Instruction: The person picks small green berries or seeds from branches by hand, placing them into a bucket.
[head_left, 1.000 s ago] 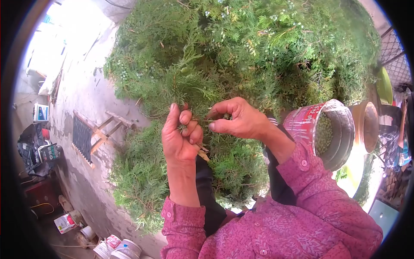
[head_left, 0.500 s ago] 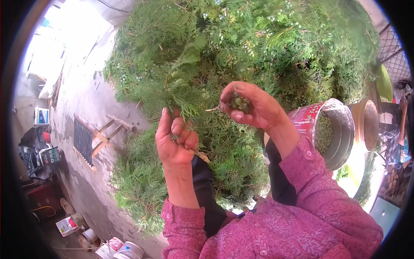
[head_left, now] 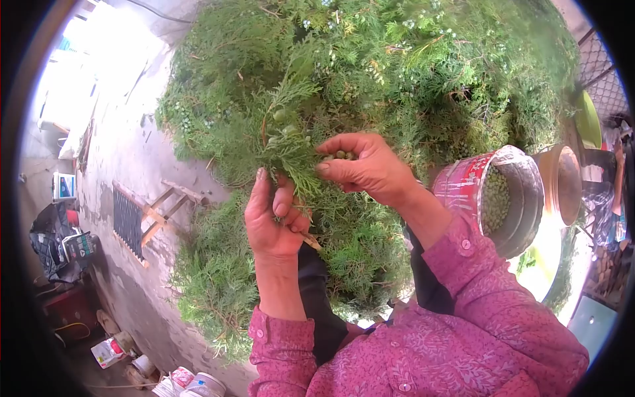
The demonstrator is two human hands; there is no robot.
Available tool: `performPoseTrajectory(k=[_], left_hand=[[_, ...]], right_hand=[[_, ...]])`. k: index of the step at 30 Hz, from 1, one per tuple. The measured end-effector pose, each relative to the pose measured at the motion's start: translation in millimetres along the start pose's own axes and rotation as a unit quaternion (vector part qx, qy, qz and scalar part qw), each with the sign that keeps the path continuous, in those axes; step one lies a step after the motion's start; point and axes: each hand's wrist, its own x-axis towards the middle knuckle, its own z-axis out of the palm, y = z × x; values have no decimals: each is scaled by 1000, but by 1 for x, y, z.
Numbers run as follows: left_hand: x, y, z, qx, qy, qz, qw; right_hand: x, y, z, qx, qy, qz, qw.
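My left hand (head_left: 274,221) is closed round the stem of a leafy evergreen sprig (head_left: 286,149), which stands up above the fingers with a few round green cones (head_left: 281,117) among its leaves. A brown stem end (head_left: 313,243) sticks out below the grip. Curled beside the sprig, my right hand (head_left: 378,171) keeps several small green seed cones (head_left: 341,155) inside its fingers. Its thumb and fingertips are right at the sprig's right side. A large heap of cut evergreen branches (head_left: 450,86) lies behind and beneath both hands.
To the right stands a red-and-silver bucket (head_left: 460,185) with many green cones (head_left: 495,198) inside. A brownish pot (head_left: 567,185) is behind it. On the concrete floor at left lies a small wooden folding stool (head_left: 129,221). White buckets (head_left: 198,384) stand at lower left.
My right hand has moved left and down to the sprig, its fingers now pointing at it. The sprig is more upright, its green cones now showing. My left hand has shifted slightly right.
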Motion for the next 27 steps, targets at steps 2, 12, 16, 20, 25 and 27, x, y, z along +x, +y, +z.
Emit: performPoseTrajectory(k=[2, 12, 16, 20, 25, 27], left_hand=[[0, -1, 0, 6, -4, -1, 1000], [-26, -31, 7, 124, -16, -3, 992], [-70, -48, -17, 99, -58, -21, 993], [-121, -63, -12, 108, -55, 18, 992], [-162, -88, -18, 87, -160, 59, 982], [-182, -95, -11, 103, -169, 59, 978]], right_hand=[[1, 1, -1, 35, 9, -9, 999], [-31, -22, -73, 303, 124, -145, 934], [-124, -21, -120, 45, 360, -275, 890], [-205, 16, -220, -735, 425, -266, 456], [-264, 5, -176, -554, 433, -129, 699], [-272, -14, -113, -308, 343, -96, 882]])
